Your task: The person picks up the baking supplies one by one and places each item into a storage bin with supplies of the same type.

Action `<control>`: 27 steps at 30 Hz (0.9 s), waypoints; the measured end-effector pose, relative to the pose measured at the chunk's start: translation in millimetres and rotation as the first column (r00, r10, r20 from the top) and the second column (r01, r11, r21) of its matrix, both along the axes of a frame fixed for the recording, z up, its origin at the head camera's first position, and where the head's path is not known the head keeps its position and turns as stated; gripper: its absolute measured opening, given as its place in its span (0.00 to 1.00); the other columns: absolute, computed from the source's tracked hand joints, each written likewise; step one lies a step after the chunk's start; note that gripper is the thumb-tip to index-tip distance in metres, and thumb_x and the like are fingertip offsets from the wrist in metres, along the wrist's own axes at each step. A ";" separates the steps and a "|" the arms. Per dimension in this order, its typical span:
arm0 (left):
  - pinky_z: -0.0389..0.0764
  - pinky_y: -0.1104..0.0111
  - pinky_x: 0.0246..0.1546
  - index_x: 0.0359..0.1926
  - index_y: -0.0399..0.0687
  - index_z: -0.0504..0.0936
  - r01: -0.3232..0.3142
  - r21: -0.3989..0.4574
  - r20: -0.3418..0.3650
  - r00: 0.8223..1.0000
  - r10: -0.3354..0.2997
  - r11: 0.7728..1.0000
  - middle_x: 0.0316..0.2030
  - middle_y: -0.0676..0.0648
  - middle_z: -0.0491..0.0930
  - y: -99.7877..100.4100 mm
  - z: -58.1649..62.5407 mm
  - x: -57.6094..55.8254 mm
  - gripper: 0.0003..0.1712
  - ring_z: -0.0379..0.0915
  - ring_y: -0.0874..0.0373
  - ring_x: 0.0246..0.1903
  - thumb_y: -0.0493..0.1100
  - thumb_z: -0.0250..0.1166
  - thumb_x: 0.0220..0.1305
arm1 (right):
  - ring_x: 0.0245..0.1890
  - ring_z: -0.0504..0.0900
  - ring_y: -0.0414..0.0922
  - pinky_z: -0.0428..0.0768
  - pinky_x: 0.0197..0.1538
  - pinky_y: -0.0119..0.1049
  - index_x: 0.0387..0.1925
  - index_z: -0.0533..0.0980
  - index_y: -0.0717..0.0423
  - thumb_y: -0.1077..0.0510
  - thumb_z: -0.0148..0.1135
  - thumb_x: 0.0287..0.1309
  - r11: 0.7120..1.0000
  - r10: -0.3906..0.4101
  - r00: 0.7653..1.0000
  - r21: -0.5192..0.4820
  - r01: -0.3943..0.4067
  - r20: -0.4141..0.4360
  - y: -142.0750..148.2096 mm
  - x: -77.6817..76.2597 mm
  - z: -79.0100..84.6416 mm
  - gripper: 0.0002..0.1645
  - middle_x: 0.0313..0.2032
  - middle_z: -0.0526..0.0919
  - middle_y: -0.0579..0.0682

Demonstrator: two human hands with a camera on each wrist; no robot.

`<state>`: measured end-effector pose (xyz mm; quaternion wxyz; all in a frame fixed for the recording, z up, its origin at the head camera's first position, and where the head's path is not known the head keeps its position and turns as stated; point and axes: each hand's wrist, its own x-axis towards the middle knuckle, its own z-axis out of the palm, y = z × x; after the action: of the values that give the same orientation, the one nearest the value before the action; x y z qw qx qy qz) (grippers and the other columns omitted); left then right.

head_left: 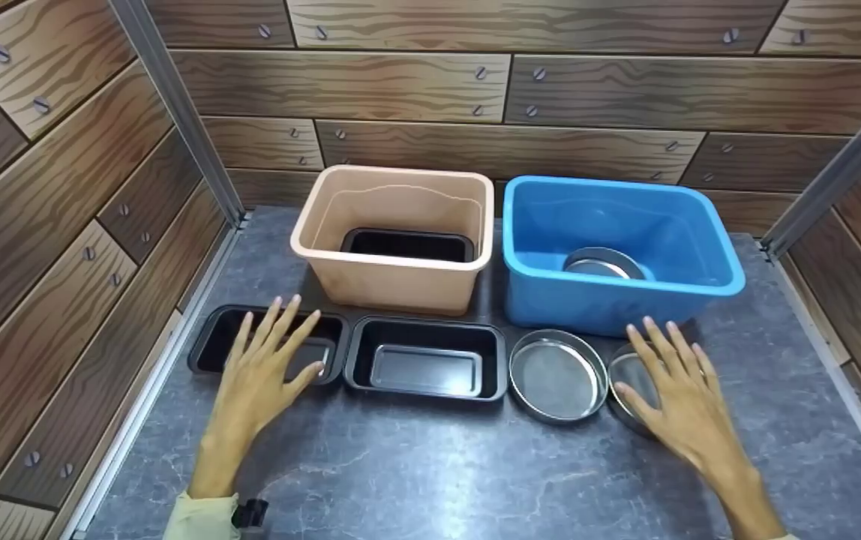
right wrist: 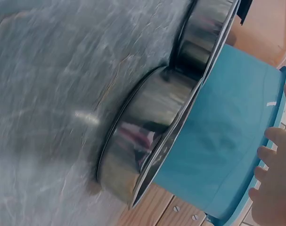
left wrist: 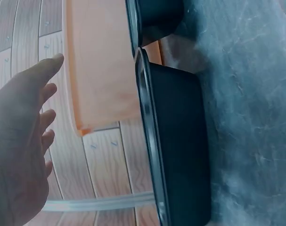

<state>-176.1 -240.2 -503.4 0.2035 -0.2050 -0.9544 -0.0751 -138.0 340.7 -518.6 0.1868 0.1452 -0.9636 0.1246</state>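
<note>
My left hand (head_left: 256,379), fingers spread, hovers over a black loaf pan (head_left: 213,341) at the left and holds nothing. In the left wrist view that hand (left wrist: 20,141) is apart from the pan's dark side (left wrist: 180,141). A second black loaf pan (head_left: 427,367) lies beside the first. Two round metal cake pans follow to the right: one cake pan (head_left: 556,375) is in full view, the other cake pan (head_left: 631,379) is partly hidden under my right hand (head_left: 682,405). That hand is spread too, with nothing in its grasp, above the pan's wall (right wrist: 138,136).
Behind the row stand a peach bin (head_left: 393,281) with a black loaf pan (head_left: 408,244) inside and a blue bin (head_left: 588,304) holding a round metal pan (head_left: 603,262). Wood-patterned walls (head_left: 415,86) enclose the grey marbled table (head_left: 430,480) at the back and sides.
</note>
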 end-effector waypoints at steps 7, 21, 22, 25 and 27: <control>0.35 0.48 0.80 0.81 0.61 0.61 -0.039 0.114 0.076 0.997 0.030 0.993 0.82 0.47 0.52 -12.4 -9.9 1.3 0.42 0.45 0.45 0.80 0.61 0.65 0.71 | 0.81 0.49 0.55 0.48 0.80 0.58 0.82 0.56 0.44 0.45 0.67 0.66 0.995 0.045 0.999 -0.092 -0.043 0.022 -11.1 -0.1 0.6 0.49 0.81 0.55 0.51; 0.33 0.50 0.80 0.81 0.58 0.60 -0.101 0.251 0.174 0.983 0.058 0.963 0.82 0.44 0.51 -33.3 -10.7 1.8 0.41 0.44 0.42 0.80 0.60 0.61 0.75 | 0.80 0.52 0.55 0.55 0.72 0.71 0.82 0.56 0.41 0.51 0.68 0.67 0.952 0.141 0.984 -0.288 -0.105 0.109 -39.8 -6.2 5.2 0.48 0.81 0.57 0.48; 0.33 0.49 0.80 0.81 0.58 0.59 -0.107 0.256 0.173 0.983 0.063 0.961 0.82 0.43 0.51 -36.5 -10.1 2.4 0.41 0.44 0.42 0.80 0.60 0.61 0.75 | 0.80 0.52 0.55 0.54 0.73 0.72 0.82 0.56 0.41 0.51 0.68 0.68 0.944 0.153 0.981 -0.311 -0.109 0.118 -41.8 -6.7 5.5 0.48 0.81 0.56 0.47; 0.34 0.48 0.80 0.82 0.60 0.57 -0.135 0.275 0.181 0.980 0.086 0.952 0.82 0.42 0.49 -48.4 -6.8 4.4 0.41 0.44 0.39 0.80 0.59 0.60 0.75 | 0.80 0.52 0.57 0.51 0.72 0.74 0.82 0.55 0.41 0.52 0.65 0.70 0.917 0.189 0.971 -0.381 -0.121 0.147 -49.1 -7.4 5.1 0.46 0.81 0.56 0.49; 0.35 0.43 0.79 0.83 0.63 0.55 -0.161 0.301 0.204 0.974 0.101 0.940 0.82 0.43 0.47 -57.4 -3.3 6.1 0.41 0.43 0.37 0.80 0.59 0.60 0.76 | 0.80 0.52 0.58 0.51 0.72 0.75 0.82 0.55 0.41 0.53 0.64 0.70 0.895 0.213 0.963 -0.429 -0.125 0.164 -54.5 -7.6 4.5 0.45 0.81 0.57 0.51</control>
<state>-170.0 -297.6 -506.7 0.1483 -0.0976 -0.9564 -0.2319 -145.6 286.2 -514.1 0.1005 0.1720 -0.9127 0.3567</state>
